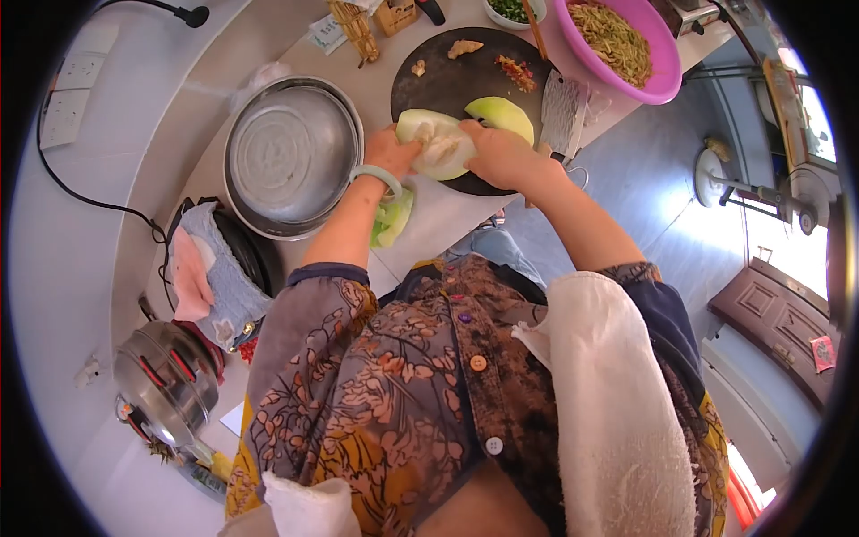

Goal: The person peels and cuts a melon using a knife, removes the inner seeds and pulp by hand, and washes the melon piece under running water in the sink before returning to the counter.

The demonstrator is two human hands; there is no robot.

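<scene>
Between my two hands is a pale green gourd piece (438, 148), its white, spongy seed core facing up. My left hand (394, 150) grips its left end, with a pale bangle on the wrist. On the right end, the fingers of my right hand (501, 157) are closed round the rind. Both hands are over the near part of a dark round cutting board (425, 89). Just behind my right hand lies another gourd piece (506, 115). A cleaver (564, 112) rests at the board's right edge, its handle partly hidden near my right wrist.
Ginger (465, 47) and chopped red seasoning (517, 73) lie on the board. A pink basin (664, 85) of shredded food and a bowl of chopped greens (510, 11) stand behind. Metal pans (291, 157) are left; something light green (392, 219) lies beneath my left wrist.
</scene>
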